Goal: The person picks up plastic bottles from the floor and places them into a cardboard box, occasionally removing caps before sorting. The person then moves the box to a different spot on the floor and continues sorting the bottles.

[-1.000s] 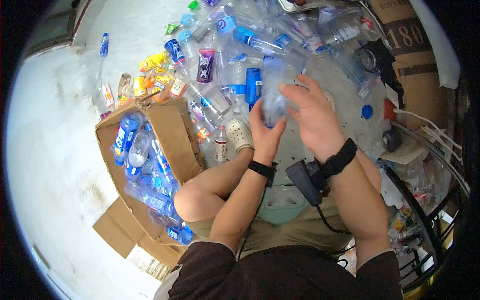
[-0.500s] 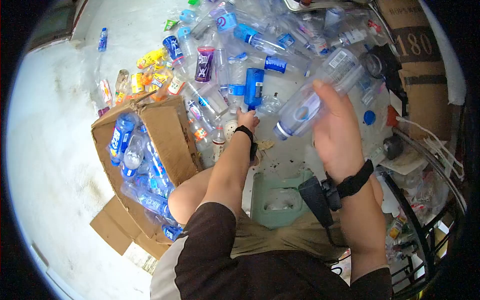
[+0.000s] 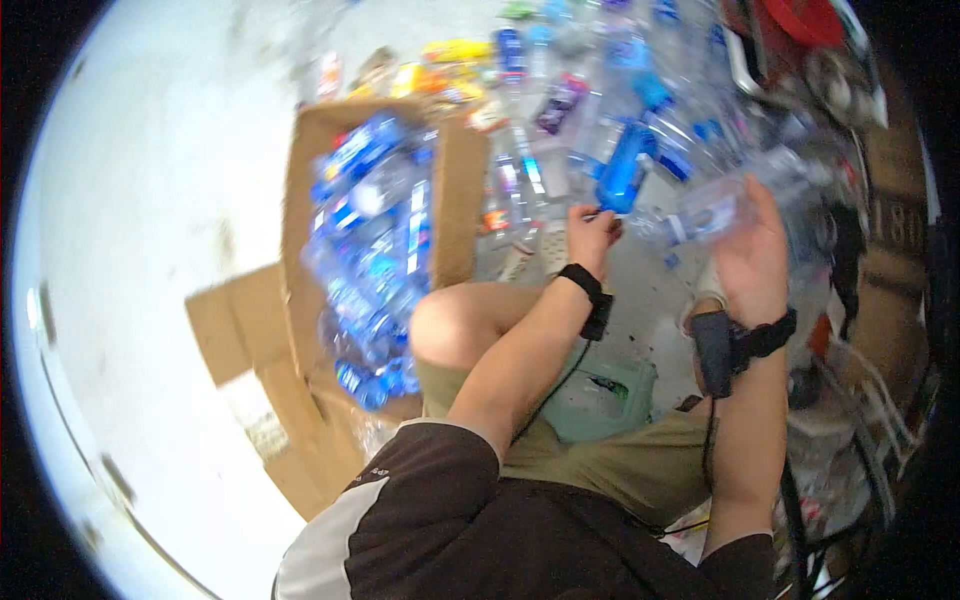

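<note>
Over the floor (image 3: 645,308), the right hand (image 3: 752,262) holds a clear bottle (image 3: 713,212); the left hand (image 3: 595,238), grip unclear, curls at a blue bottle (image 3: 627,168).

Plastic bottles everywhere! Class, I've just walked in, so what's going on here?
A person's right hand holds up a clear plastic bottle. The left hand is down at the near end of a blue bottle; blur hides whether it grips it. More bottles lie spread over the floor ahead. To the person's left, an open cardboard box holds a pile of mostly blue bottles.
</note>
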### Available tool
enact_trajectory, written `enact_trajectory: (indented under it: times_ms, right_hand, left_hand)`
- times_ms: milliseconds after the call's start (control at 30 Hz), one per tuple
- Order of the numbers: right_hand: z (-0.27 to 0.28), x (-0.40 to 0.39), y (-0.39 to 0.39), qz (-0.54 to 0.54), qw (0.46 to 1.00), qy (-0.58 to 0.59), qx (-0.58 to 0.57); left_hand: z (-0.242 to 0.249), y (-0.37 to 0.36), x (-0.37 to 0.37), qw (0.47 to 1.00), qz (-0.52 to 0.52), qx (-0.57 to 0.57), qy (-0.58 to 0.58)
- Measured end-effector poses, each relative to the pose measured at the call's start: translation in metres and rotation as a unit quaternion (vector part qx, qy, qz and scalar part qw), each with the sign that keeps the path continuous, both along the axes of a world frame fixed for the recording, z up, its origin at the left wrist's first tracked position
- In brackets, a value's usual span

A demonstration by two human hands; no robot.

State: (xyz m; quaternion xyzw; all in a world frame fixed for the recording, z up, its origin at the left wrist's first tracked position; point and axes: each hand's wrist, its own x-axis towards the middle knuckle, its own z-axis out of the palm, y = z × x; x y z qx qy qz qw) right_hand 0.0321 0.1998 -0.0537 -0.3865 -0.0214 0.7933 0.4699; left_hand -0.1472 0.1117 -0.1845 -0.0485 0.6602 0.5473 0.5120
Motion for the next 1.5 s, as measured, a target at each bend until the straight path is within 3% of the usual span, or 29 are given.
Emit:
enact_trajectory:
  times_ms: [133, 200, 267, 333, 533, 633, 767, 833, 900, 967, 1000, 1033, 1067, 1100, 1133, 1200, 1233, 1333, 1400, 1467, 1500]
  right_hand:
    - [0.006, -0.014, 0.01, 0.02, 0.999, 0.049, 0.006]
    - [0.003, -0.024, 0.01, 0.009, 0.999, 0.051, -0.001]
    - [-0.003, -0.033, 0.009, 0.012, 0.999, 0.05, 0.011]
    - [-0.014, -0.039, 0.009, 0.068, 0.995, 0.067, 0.018]
    - [-0.01, -0.065, -0.001, 0.103, 0.992, 0.07, 0.008]
    - [-0.008, -0.073, -0.001, 0.118, 0.991, 0.052, 0.021]
    - [-0.017, -0.075, 0.004, 0.142, 0.988, 0.033, 0.052]
    - [-0.014, -0.079, 0.004, 0.136, 0.99, 0.036, 0.034]
    - [-0.016, -0.081, 0.006, 0.124, 0.991, 0.042, 0.006]
    - [-0.025, -0.082, 0.006, 0.167, 0.983, 0.069, 0.036]
    - [-0.023, -0.084, 0.004, 0.167, 0.983, 0.069, 0.035]
    - [-0.019, -0.089, 0.0, 0.17, 0.981, 0.082, 0.033]
    - [-0.015, -0.094, -0.004, 0.176, 0.979, 0.096, 0.03]
    - [-0.013, -0.099, -0.009, 0.187, 0.977, 0.097, 0.027]
    - [-0.011, -0.107, -0.014, 0.205, 0.97, 0.127, 0.035]
    - [-0.008, -0.121, -0.027, 0.243, 0.955, 0.163, 0.038]
    - [-0.007, -0.123, -0.034, 0.255, 0.949, 0.171, 0.072]
    - [-0.002, -0.131, -0.046, 0.291, 0.927, 0.197, 0.129]
    - [0.008, -0.132, -0.049, 0.31, 0.913, 0.215, 0.156]
    - [0.023, -0.128, -0.049, 0.352, 0.884, 0.25, 0.179]
    - [0.023, -0.126, -0.048, 0.345, 0.902, 0.203, 0.162]
  left_hand:
    - [0.138, -0.013, -0.053, 0.982, 0.045, 0.177, 0.039]
    - [0.192, -0.036, -0.104, 0.972, 0.003, 0.183, 0.146]
    - [0.233, -0.058, -0.154, 0.949, 0.06, 0.239, 0.197]
    - [0.254, -0.078, -0.217, 0.925, 0.097, 0.203, 0.306]
    - [0.235, -0.104, -0.38, 0.858, 0.149, 0.086, 0.483]
    - [0.226, -0.088, -0.41, 0.86, 0.147, 0.011, 0.489]
    - [0.217, -0.057, -0.422, 0.891, 0.121, 0.06, 0.434]
    - [0.185, -0.051, -0.459, 0.866, 0.107, 0.055, 0.485]
    - [0.176, -0.046, -0.462, 0.842, 0.108, 0.037, 0.528]
    - [0.207, -0.032, -0.4, 0.743, 0.095, -0.221, 0.625]
    - [0.202, -0.03, -0.383, 0.749, 0.06, -0.147, 0.644]
    - [0.182, -0.034, -0.376, 0.724, -0.048, -0.007, 0.688]
    - [0.211, -0.038, -0.303, 0.692, -0.106, 0.028, 0.713]
    - [0.223, -0.036, -0.253, 0.77, -0.195, 0.047, 0.606]
    - [0.22, -0.038, -0.225, 0.715, -0.36, 0.085, 0.593]
    - [0.214, -0.047, -0.15, 0.76, -0.422, 0.193, 0.455]
    - [0.229, -0.047, -0.123, 0.771, -0.465, 0.161, 0.404]
    - [0.225, -0.048, -0.1, 0.793, -0.463, 0.123, 0.376]
    - [0.224, -0.054, -0.107, 0.777, -0.435, 0.137, 0.433]
    - [0.24, -0.082, -0.138, 0.838, -0.32, 0.175, 0.407]
    - [0.249, -0.101, -0.153, 0.878, -0.25, 0.109, 0.394]
